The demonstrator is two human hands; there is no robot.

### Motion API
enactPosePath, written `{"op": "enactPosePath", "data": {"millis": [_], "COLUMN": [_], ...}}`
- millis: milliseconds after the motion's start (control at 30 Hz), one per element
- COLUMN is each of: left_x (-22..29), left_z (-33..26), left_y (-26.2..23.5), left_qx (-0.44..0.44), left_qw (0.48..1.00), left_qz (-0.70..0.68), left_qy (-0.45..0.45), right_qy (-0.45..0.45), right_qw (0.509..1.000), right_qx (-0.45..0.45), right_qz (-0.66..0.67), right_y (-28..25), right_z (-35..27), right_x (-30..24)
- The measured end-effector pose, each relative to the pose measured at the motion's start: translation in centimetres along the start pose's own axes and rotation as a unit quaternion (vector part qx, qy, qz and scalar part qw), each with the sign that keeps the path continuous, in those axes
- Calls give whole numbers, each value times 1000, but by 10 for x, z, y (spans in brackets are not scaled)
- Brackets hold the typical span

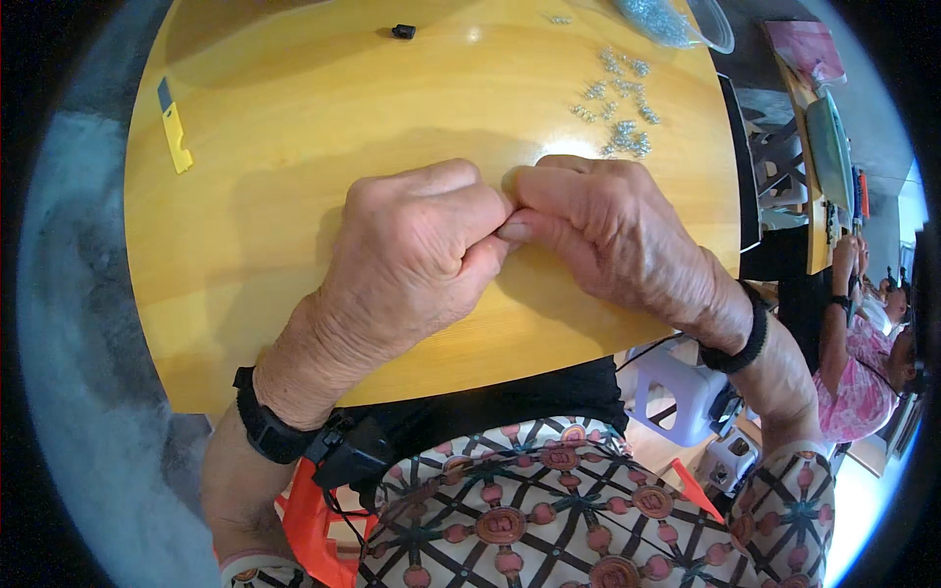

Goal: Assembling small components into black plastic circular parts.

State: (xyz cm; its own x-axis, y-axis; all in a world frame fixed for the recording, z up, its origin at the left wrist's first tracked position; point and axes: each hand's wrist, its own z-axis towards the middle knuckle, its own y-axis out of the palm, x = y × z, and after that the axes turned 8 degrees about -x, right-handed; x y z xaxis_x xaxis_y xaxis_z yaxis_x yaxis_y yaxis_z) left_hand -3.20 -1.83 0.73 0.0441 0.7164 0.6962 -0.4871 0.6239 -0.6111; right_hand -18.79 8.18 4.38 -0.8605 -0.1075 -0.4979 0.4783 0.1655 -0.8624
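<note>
Whatever small piece is being worked sits hidden between the fingertips where the two hands meet, just above the middle of the yellow worktop [245,245]; it is too small and too covered to identify. The left hand [417,255] is curled into a near fist, thumb and forefinger pressed tight against those of the right hand [618,235], a close pinch that suits fine pieces needing both hands to steady them. Just beyond the right hand lies a scatter of small silvery metal parts [619,113], within easy reach. Farther back stand a clear plastic container [701,22] holding more of them, a small black piece [403,31], and, well to the left, a yellow tool [175,132].
</note>
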Motion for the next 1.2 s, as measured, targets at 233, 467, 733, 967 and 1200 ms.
{"op": "enactPosePath", "data": {"millis": [233,467,733,967,1200], "left_x": [3,7,9,7,5], "left_z": [1,3,5,7,7], "left_y": [-1,-3,-11,-12,-11], "left_qx": [-13,-11,-55,-94,-60], "left_qw": [1000,999,983,973,991], "left_qz": [28,29,-83,-81,-51], "left_qy": [-4,-11,-152,-195,-108], "right_qy": [-10,-33,-52,29,77], "right_qw": [1000,996,999,996,990], "right_qx": [20,54,4,75,121], "right_qz": [-9,-66,-13,48,6], "right_y": [2,7,-6,7,17], "right_z": [-1,-1,-2,-14,-8], "right_x": [2,5,3,0,-8]}}
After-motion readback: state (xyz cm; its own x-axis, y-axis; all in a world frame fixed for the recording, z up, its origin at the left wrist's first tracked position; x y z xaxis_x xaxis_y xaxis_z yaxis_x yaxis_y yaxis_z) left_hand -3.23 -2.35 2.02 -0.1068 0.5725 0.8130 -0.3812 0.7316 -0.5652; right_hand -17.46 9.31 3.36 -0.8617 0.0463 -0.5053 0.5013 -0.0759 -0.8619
